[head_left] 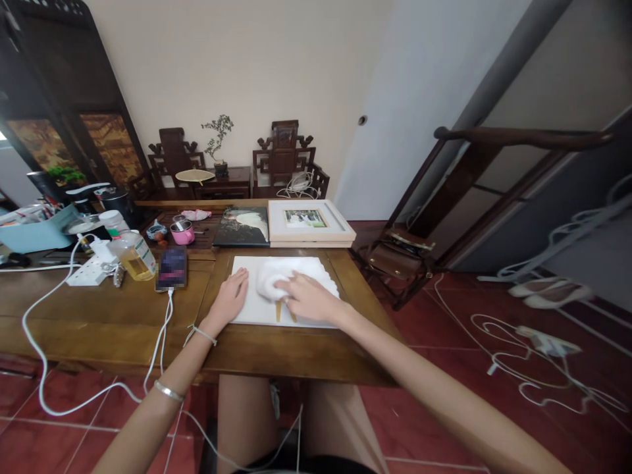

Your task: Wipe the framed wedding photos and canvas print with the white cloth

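Observation:
On the table in front of me lies a flat white board (253,315), with two yellowish strips (278,312) showing near its lower edge. My left hand (231,296) rests flat on the board's left side, fingers stretched out and together, holding nothing. Bent over the middle of the board, my right hand (311,297) grips a soft white wad (270,280), blurred by motion; whether it is cloth or tissue I cannot tell. The wad and my hand cover much of the board's surface.
Behind the board lie a framed picture (340,227) and a dark photo panel (237,230). To the left are a phone (171,268) on a white cable, a bottle of yellow liquid (134,257), a power strip (91,271) and a pink cup (182,232). A wooden chair (444,191) stands right.

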`<act>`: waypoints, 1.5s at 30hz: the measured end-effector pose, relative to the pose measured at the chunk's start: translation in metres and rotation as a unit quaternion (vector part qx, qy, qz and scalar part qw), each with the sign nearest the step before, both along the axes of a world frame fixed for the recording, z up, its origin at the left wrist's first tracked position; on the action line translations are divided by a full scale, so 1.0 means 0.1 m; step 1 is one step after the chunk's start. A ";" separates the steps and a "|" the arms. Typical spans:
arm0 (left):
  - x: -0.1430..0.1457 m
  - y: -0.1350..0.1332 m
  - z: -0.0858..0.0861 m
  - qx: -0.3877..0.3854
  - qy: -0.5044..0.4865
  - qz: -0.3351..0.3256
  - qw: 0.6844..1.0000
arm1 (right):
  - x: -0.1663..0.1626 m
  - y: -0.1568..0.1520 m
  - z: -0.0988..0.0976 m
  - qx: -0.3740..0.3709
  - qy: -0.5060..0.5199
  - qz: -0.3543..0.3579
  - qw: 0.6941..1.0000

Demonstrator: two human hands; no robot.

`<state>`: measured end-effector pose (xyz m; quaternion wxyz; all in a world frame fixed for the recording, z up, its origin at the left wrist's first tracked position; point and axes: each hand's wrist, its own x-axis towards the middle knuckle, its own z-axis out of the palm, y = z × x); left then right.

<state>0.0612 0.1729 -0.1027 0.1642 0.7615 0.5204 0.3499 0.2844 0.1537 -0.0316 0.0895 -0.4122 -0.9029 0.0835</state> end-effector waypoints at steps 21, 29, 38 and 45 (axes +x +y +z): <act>-0.02 0.01 -0.03 0.007 0.005 -0.005 1.000 | 0.46 0.67 -0.06 -0.036 0.065 -0.115 0.991; -0.01 0.01 -0.03 0.012 0.021 0.002 1.000 | 0.86 -0.64 -0.05 -0.078 0.009 -0.030 0.996; -0.03 0.02 -0.03 0.018 0.026 0.002 1.000 | 0.75 -0.10 -0.10 -0.045 0.014 -0.040 0.998; -0.04 0.02 -0.01 0.017 0.016 0.001 1.000 | 0.55 0.72 -0.13 0.016 0.026 -0.068 0.997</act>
